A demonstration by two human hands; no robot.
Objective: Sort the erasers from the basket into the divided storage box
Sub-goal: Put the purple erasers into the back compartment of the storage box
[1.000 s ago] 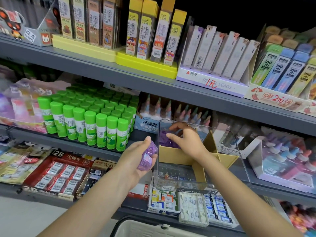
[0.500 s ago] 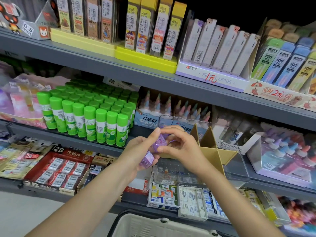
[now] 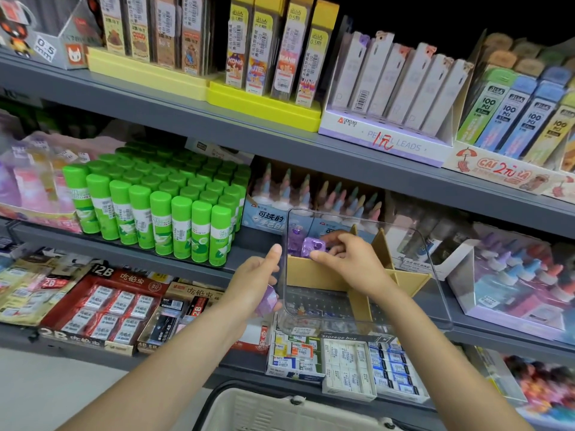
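A clear plastic storage box [image 3: 435,293] with tan cardboard dividers [image 3: 314,273] sits on the middle shelf. My right hand [image 3: 345,259] reaches into its back left compartment and pinches a purple wrapped eraser [image 3: 314,246]. Another purple eraser [image 3: 294,239] lies in that compartment. My left hand [image 3: 256,281] is just outside the box's left wall and holds a purple eraser [image 3: 267,298] in its palm. The white basket [image 3: 264,409] shows at the bottom edge below my arms.
Green glue sticks [image 3: 161,209] stand in rows left of the box. Red 2B eraser boxes [image 3: 105,303] and white eraser packs [image 3: 345,365] fill the lower shelf. Pencil lead displays [image 3: 389,94] line the upper shelf. A purple display box [image 3: 513,284] sits right of the storage box.
My right hand took a purple eraser from my left hand and carried it back into the box's back left compartment. My left hand dropped slightly with one eraser still in it.
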